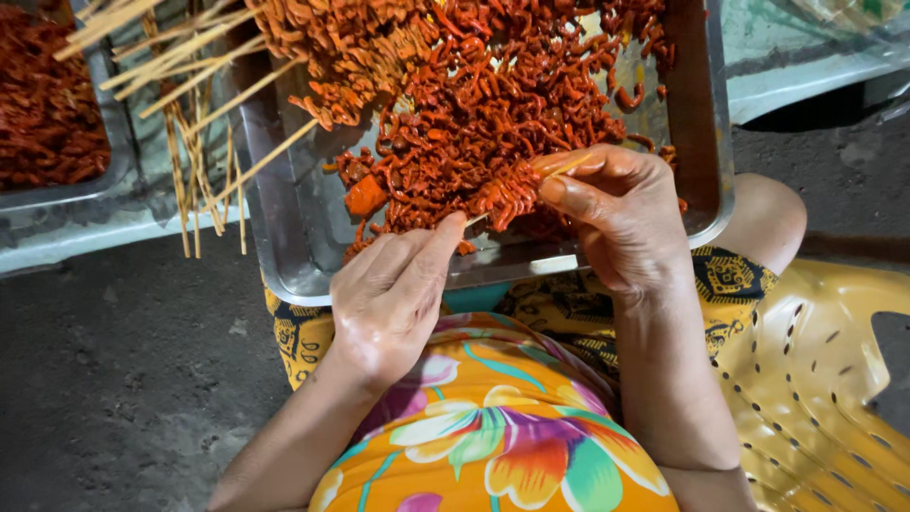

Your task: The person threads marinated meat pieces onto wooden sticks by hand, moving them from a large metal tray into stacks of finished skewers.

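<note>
Person sits with a steel tray on the lap, seen from the head camera. Right hand is pinched shut on a thin bamboo skewer, thumb and forefinger clamping near its far end. Left hand is partly closed, thumb and forefinger pressing the threaded red meat strips at the skewer's near tip; whether the fingers actually grip the stick there cannot be told, meat hides it. Skewer long axis runs roughly left-low to right-high between the two hands, almost level with the tray's front rim. Loose meat pile lies just ahead of both hands, further into the tray, touching the threaded strips; left hand looks slightly nearer to the loose pieces at the front edge. Finished skewers fan out over the tray's upper left, sticks pointing left-down. Second tray of red meat sits well apart at far left. Yellow plastic chair at right, dark ground below.
</note>
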